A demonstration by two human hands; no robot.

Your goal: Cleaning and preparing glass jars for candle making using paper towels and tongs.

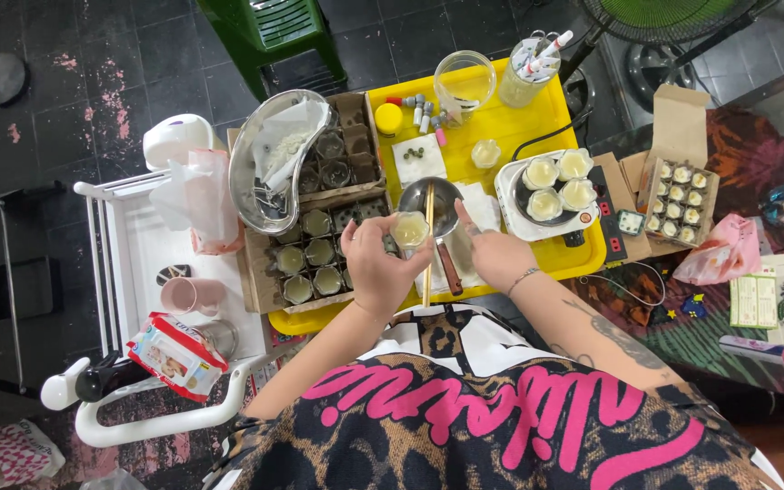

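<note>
L hand (376,263) fingers clamped round small clear glass cup of pale wax (410,229), held over yellow plastic tray (501,118), just above steel ladle (433,204). R hand (494,254) pinches thin wooden stick (427,249) upright beside cup.

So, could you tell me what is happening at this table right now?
A person holds a small glass cup of pale wax in the left hand, with a wooden stick upright beside it. The right hand rests by a small metal pot on the yellow tray. Four filled cups sit on a hot plate to the right, and a cardboard box of glass cups stands to the left.
</note>
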